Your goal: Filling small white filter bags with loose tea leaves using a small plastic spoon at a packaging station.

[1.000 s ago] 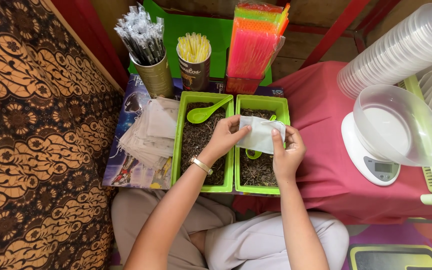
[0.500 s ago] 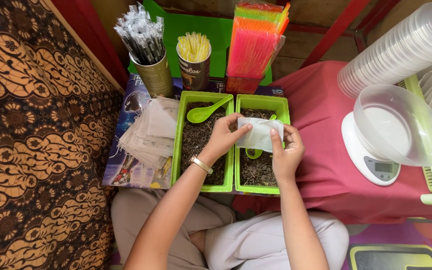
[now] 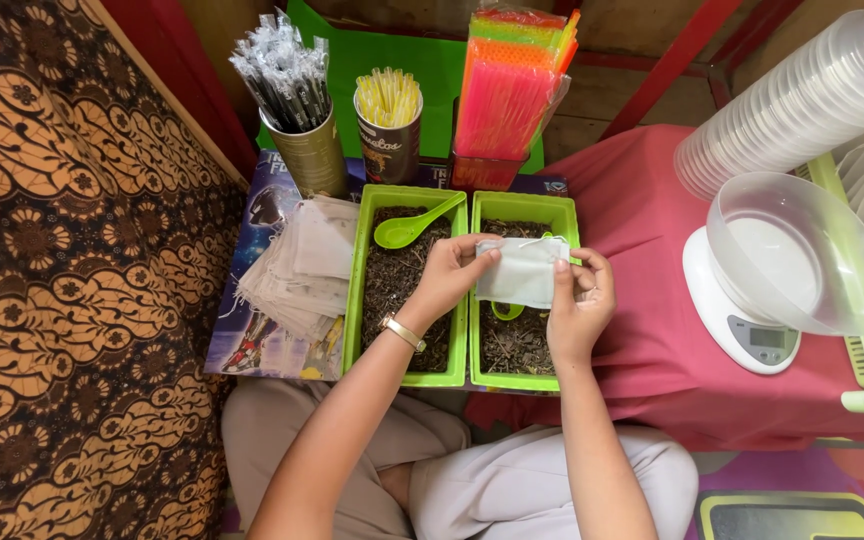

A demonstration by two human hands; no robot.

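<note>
Both hands hold a small white filter bag (image 3: 522, 272) above the right of two green trays (image 3: 524, 208). My left hand (image 3: 447, 275) pinches the bag's left edge, and my right hand (image 3: 582, 300) pinches its right edge. Dark dried leaves fill both trays. A green spoon (image 3: 412, 225) lies on the leaves in the left green tray (image 3: 357, 300). Another green spoon (image 3: 505, 310) shows partly under the bag in the right tray.
A pile of empty white bags (image 3: 302, 265) lies left of the trays. Behind stand cups of wrapped straws (image 3: 287, 75), yellow straws (image 3: 388, 100) and neon straws (image 3: 507, 85). A scale with a clear bowl (image 3: 782, 260) and stacked clear cups (image 3: 802, 95) sit at right on the pink cloth (image 3: 642, 220).
The bag and both hands have shifted slightly, with the right thumb now pinching the bag's right edge more closely. Everything else stays where it was.
</note>
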